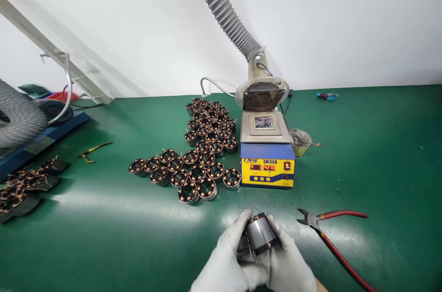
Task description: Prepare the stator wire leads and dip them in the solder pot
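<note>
A metal motor stator (pixel 261 234) with copper windings is held between my two gloved hands at the front of the table, tilted, its silver side showing. My left hand (pixel 229 255) wraps its left side, thumb near the top rim, where thin wires stick out. Around the right side curl the fingers of my right hand (pixel 288 255). Behind the hands stands a blue and yellow solder pot (pixel 267 165) with a lit red display and a square well of molten metal (pixel 264 123) on top. Several more stators (pixel 197 173) stand in rows left of the pot.
Red-handled cutters (pixel 312 220) lie open at right. A fume hose (pixel 228 11) hangs over the pot, with a small tub (pixel 300 142) beside it. Yellow pliers (pixel 95 149), other stators (pixel 20 195) and a blue tray (pixel 48 137) are at left; a tape roll (pixel 327 96) lies at the back right.
</note>
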Tool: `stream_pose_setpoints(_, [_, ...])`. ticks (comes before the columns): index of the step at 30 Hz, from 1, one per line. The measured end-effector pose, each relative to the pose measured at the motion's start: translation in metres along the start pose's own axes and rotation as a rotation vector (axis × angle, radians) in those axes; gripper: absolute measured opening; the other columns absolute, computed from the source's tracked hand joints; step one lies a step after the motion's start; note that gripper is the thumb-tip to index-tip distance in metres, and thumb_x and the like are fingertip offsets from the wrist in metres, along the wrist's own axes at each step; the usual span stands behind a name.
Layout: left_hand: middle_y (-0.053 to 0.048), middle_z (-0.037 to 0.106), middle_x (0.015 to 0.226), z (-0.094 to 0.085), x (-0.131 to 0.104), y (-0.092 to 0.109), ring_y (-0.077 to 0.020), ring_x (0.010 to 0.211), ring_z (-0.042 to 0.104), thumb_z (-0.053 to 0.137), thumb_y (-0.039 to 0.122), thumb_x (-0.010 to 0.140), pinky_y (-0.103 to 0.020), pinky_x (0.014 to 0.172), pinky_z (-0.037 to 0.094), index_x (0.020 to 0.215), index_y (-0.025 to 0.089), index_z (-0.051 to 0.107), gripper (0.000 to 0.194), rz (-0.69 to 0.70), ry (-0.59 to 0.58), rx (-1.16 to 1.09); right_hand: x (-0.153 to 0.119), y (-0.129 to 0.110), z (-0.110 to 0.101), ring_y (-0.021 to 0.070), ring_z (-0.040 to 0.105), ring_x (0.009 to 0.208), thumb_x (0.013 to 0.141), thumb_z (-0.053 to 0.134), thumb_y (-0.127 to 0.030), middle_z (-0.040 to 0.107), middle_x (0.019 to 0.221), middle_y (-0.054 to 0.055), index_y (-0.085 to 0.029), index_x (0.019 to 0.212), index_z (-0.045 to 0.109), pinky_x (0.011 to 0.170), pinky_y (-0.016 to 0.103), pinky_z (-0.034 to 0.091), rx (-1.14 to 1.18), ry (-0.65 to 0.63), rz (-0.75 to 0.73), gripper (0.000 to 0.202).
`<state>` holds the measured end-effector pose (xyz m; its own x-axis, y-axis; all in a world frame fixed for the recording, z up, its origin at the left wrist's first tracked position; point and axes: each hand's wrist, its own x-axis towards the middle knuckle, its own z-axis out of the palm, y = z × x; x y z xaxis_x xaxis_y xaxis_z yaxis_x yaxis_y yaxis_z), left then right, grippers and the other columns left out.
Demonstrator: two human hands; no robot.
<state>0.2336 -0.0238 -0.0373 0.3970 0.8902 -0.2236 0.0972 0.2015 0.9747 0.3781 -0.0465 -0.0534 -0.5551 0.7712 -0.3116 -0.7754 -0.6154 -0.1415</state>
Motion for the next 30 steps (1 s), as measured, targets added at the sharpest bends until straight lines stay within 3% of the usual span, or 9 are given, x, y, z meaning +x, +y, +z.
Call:
stream_pose_setpoints(3, [-0.007,0.061,0.107,0.010,0.002,0.007,-0.0295,0.094,0.057,0.073,0.013,0.051,-0.032,0.082,0.048,0.109,0.019,0.062,0.060,-0.030,-0.014,-0.107,-0.002,0.001,0.000,0.0229,0.063,0.085,0.074,0.055,-0.060,0.069,0.091,0.006,-0.018,0.102,0.061,0.076,0.036,0.045,-0.014,0.018,0.005,0.051])
stream_pose_setpoints(7, [-0.005,0.066,0.070,0.012,0.025,0.018,-0.0230,0.070,0.059,0.067,0.022,0.059,-0.027,0.064,0.047,0.067,0.015,0.068,0.011,-0.081,0.280,-0.123,-0.004,0.003,-0.003,0.0199,0.065,0.074,0.077,0.053,-0.057,0.070,0.084,0.010,-0.009,0.097,0.064,0.071,0.030,0.046,-0.029,-0.064,0.083,0.053])
stream_pose_setpoints(10, [-0.002,0.060,0.060,0.005,0.037,0.016,-0.0166,0.058,0.055,0.075,0.030,0.061,-0.023,0.057,0.045,0.068,0.015,0.066,0.019,-0.049,0.382,-0.420,-0.003,0.003,-0.007,0.0175,0.065,0.069,0.078,0.055,-0.053,0.070,0.080,0.009,-0.010,0.096,0.064,0.067,0.028,0.046,0.028,-0.060,0.106,0.048])
stream_pose_setpoints(13, [-0.001,0.061,0.066,0.002,0.036,0.014,-0.0163,0.066,0.058,0.083,0.041,0.058,-0.026,0.069,0.048,0.079,0.017,0.066,0.036,-0.021,0.430,-0.750,0.000,0.003,-0.008,0.0182,0.065,0.065,0.077,0.057,-0.053,0.070,0.079,0.008,-0.011,0.097,0.064,0.062,0.028,0.046,0.025,-0.053,0.096,0.048])
stream_pose_setpoints(17, [-0.012,0.067,0.085,0.013,0.025,0.017,-0.0260,0.082,0.061,0.080,0.036,0.057,-0.031,0.074,0.048,0.086,0.012,0.068,0.039,-0.171,0.307,-0.382,0.002,0.008,-0.005,0.0194,0.065,0.074,0.076,0.061,-0.049,0.069,0.084,0.009,-0.012,0.095,0.063,0.070,0.030,0.046,-0.045,-0.055,0.046,0.042])
stream_pose_setpoints(20, [-0.008,0.066,0.069,0.012,0.024,0.015,-0.0216,0.064,0.059,0.077,0.030,0.054,-0.027,0.059,0.047,0.072,0.011,0.068,0.027,-0.176,0.397,-0.290,0.001,0.011,-0.003,0.0195,0.063,0.081,0.073,0.068,-0.040,0.067,0.093,0.006,-0.019,0.098,0.060,0.071,0.031,0.046,-0.174,0.056,-0.127,0.034])
stream_pose_setpoints(23, [-0.005,0.064,0.068,-0.004,0.025,0.010,-0.0182,0.066,0.059,0.079,0.034,0.062,-0.027,0.068,0.048,0.084,0.011,0.066,0.035,-0.038,0.432,-0.532,0.003,0.014,-0.007,0.0215,0.061,0.084,0.064,0.075,-0.035,0.065,0.096,0.005,-0.022,0.105,0.057,0.071,0.032,0.047,-0.476,0.194,-0.361,0.047])
stream_pose_setpoints(27, [-0.012,0.060,0.110,-0.011,0.021,0.005,-0.0251,0.107,0.052,0.072,0.046,0.075,-0.035,0.098,0.037,0.117,0.016,0.054,0.055,0.024,0.194,-0.484,0.013,0.024,-0.021,0.0246,0.060,0.088,0.053,0.079,-0.019,0.065,0.096,0.005,-0.024,0.099,0.058,0.081,0.034,0.046,-0.891,0.442,-0.678,0.050])
stream_pose_setpoints(30, [-0.013,0.063,0.104,0.005,0.022,0.004,-0.0267,0.100,0.057,0.074,0.045,0.070,-0.031,0.087,0.044,0.107,0.013,0.061,0.050,-0.095,0.110,-0.384,0.018,0.033,-0.031,0.0272,0.058,0.090,0.050,0.080,-0.020,0.064,0.093,0.007,-0.025,0.083,0.060,0.082,0.036,0.045,-1.128,0.479,-0.804,0.039])
